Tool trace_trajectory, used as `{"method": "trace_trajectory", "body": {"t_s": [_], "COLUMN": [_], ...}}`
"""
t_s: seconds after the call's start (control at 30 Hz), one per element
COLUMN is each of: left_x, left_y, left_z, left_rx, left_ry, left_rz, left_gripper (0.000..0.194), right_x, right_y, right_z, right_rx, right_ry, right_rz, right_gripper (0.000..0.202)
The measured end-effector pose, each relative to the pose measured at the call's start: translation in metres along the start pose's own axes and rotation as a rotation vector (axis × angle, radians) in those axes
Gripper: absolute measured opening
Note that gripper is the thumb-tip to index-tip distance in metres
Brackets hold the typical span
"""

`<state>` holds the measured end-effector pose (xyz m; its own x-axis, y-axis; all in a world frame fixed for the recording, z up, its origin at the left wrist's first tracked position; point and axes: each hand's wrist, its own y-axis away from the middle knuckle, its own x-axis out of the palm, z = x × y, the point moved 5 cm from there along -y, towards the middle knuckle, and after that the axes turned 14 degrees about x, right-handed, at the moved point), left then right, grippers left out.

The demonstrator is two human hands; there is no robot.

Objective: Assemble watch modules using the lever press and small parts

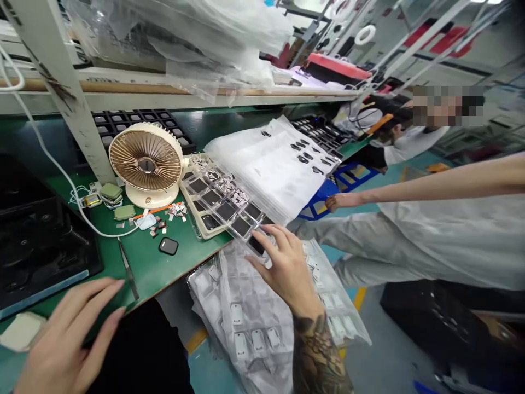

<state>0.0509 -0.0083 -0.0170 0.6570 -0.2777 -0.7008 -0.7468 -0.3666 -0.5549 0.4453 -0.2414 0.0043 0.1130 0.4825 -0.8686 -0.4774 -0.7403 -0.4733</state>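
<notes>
My right hand (287,268) reaches over the front corner of a clear plastic tray (225,210) with dark rectangular pieces in its pockets. Its fingers are stretched and apart. The fingertips are at the tray's edge; whether they touch it I cannot tell. At the lower left, my left hand (68,334) hovers by the bench edge with its fingers extended and nothing in them. Near it lie metal tweezers (128,269) and a pale rounded piece (22,331). A small black rounded-square piece (168,246) rests on the green bench (164,273).
A cream desk fan (145,164) stands behind small green cases (111,191) and loose bits. White sheets (262,164) are stacked beyond the tray. Bagged trays of white parts (258,323) sit below the bench edge. Another person's arm (430,183) extends from the right.
</notes>
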Motion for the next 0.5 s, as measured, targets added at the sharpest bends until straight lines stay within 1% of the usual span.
{"method": "trace_trajectory", "body": {"t_s": [0.07,0.1,0.13,0.17,0.2,0.23,0.27,0.3,0.33,0.4,0.47,0.5], "left_x": [0.018,0.028,0.039,0.05,0.061,0.074,0.086,0.1,0.116,0.139,0.154,0.159], "left_y": [-0.039,-0.059,-0.079,-0.098,-0.117,-0.135,-0.151,-0.162,-0.169,-0.185,-0.197,-0.201], "left_z": [-0.033,-0.044,-0.051,-0.054,-0.053,-0.048,-0.04,-0.028,-0.017,-0.007,-0.004,-0.004], "left_rx": [0.102,0.138,0.153,0.15,0.12,0.061,-0.046,-0.234,-0.453,-0.606,-0.671,-0.694], "left_ry": [0.083,0.118,0.144,0.176,0.211,0.25,0.3,0.375,0.471,0.549,0.585,0.593], "left_rz": [0.132,0.193,0.254,0.295,0.316,0.322,0.316,0.309,0.33,0.346,0.35,0.349], "left_gripper": [0.047,0.039,0.035,0.034,0.034,0.032,0.026,0.021,0.019,0.031,0.039,0.039], "right_x": [0.005,0.005,0.005,0.003,0.002,0.001,0.0,-0.001,-0.001,-0.002,0.0,0.001], "right_y": [0.002,0.0,-0.002,-0.005,-0.009,-0.012,-0.015,-0.017,-0.017,-0.015,-0.011,-0.01], "right_z": [0.003,0.003,0.003,0.002,0.0,-0.001,-0.001,-0.001,-0.001,0.001,0.002,0.002], "right_rx": [-0.037,-0.039,-0.021,0.019,0.069,0.119,0.158,0.18,0.186,0.165,0.131,0.121], "right_ry": [0.028,0.001,-0.038,-0.077,-0.107,-0.127,-0.141,-0.152,-0.163,-0.172,-0.162,-0.155], "right_rz": [-0.1,-0.161,-0.209,-0.242,-0.258,-0.258,-0.251,-0.242,-0.237,-0.235,-0.245,-0.263], "right_gripper": [0.04,0.037,0.034,0.029,0.025,0.022,0.02,0.019,0.019,0.018,0.016,0.015]}}
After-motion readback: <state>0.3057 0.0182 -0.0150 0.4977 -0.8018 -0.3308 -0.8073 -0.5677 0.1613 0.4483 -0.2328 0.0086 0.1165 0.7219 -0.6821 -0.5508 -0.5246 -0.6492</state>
